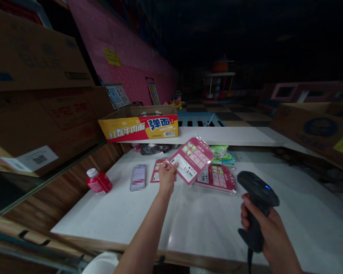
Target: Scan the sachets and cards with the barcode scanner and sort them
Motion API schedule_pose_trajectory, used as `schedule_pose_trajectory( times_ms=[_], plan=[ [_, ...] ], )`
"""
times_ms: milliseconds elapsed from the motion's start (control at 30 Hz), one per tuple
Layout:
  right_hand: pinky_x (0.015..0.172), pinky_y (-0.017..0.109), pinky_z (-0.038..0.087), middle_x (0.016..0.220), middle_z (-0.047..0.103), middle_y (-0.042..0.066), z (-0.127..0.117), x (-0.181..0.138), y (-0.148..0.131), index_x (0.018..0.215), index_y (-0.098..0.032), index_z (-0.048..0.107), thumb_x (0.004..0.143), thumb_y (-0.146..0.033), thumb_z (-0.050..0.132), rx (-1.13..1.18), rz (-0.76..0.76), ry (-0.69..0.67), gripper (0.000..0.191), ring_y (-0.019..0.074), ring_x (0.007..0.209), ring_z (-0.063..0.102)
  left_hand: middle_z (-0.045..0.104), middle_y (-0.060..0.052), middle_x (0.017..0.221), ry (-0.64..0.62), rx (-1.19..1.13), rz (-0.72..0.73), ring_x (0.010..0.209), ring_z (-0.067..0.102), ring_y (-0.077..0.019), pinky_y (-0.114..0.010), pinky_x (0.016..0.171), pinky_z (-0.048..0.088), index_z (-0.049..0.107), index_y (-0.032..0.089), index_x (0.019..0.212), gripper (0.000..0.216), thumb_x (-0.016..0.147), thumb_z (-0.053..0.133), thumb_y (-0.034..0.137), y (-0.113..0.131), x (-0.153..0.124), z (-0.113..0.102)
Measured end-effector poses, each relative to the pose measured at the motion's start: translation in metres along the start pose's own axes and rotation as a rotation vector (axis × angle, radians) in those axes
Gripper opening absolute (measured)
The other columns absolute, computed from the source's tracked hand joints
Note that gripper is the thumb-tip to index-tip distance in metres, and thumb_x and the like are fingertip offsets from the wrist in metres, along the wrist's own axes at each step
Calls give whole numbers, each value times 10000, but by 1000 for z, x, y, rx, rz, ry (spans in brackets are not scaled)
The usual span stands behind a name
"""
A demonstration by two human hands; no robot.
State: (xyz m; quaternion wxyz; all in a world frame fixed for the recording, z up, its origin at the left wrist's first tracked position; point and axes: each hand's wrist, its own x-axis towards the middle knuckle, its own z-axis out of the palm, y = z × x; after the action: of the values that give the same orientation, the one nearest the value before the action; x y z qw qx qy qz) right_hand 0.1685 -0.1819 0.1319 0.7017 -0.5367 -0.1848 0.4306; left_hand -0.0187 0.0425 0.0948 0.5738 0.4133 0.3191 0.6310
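Head view: over here, the left hand (167, 177) pinches a pink packet (193, 160) by its lower left corner, thumb on top. The packet is tilted above the desk (194, 220), its printed, barcoded side facing up. The right hand (270, 228) is wrapped round the grip of a black scanner (258, 190), which has a small blue light glowing on its head; a cord (249, 260) hangs from the bottom of the grip.

Just beyond the left fingers, a second packet (157, 167) lies flat, partly hidden by that hand. A stack (221, 179) of similar pink ones sits to the right, its left end behind the raised packet, with some green packs (221, 152) just behind it. Left of the hand I see a pale, blurred rectangle (138, 177), and farther left a red bottle (99, 182) with a white cap. At the back, an open yellow-and-red box (143, 123) stands on the raised ledge (231, 135). Brown cartons (40, 106) are piled at the far left.
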Motion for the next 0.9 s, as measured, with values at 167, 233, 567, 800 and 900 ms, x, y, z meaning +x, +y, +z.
schedule_pose_trajectory(
  times_ms=[167, 233, 567, 800, 900],
  plan=[
    [379, 205, 384, 536, 550, -54, -9, 0, -4, 872, -188, 595, 611, -430, 841, 28, -3, 18, 433, 89, 404, 471, 648, -6, 549, 45, 124, -132, 505, 613, -141, -252, 530, 489, 615, 146, 661, 379, 531, 823, 435, -32, 14, 22],
    [376, 210, 385, 535, 549, -52, -11, 2, -3, 868, -183, 595, 600, -438, 845, 18, 5, 15, 447, 93, 402, 470, 656, -26, 550, 25, 247, -191, 524, 631, -167, -273, 537, 500, 635, 144, 647, 364, 558, 801, 456, -46, 19, 28],
    [382, 222, 390, 542, 554, -46, -15, 5, 3, 866, -181, 605, 591, -448, 845, 3, 34, 21, 452, 101, 406, 474, 704, -121, 947, -73, 803, 9, 931, 662, -257, -408, 885, 497, 708, 166, 1005, 312, 707, 727, 258, -57, 20, 30],
    [387, 220, 393, 548, 555, -45, -12, 10, 8, 871, -178, 603, 611, -457, 832, -9, 41, 7, 445, 98, 409, 476, 570, -116, 1331, -840, 1256, 515, 1254, 493, -290, -464, 1083, 369, 653, 235, 1193, 413, 840, 613, 445, -48, -23, 19],
    [380, 219, 386, 546, 555, -45, -11, 12, 10, 868, -177, 601, 603, -462, 834, -9, 54, 7, 453, 97, 402, 475, 534, -134, 1369, -779, 1305, 547, 1305, 445, -297, -484, 1096, 359, 610, 218, 1243, 441, 850, 609, 419, -62, -32, 21]
  ],
)
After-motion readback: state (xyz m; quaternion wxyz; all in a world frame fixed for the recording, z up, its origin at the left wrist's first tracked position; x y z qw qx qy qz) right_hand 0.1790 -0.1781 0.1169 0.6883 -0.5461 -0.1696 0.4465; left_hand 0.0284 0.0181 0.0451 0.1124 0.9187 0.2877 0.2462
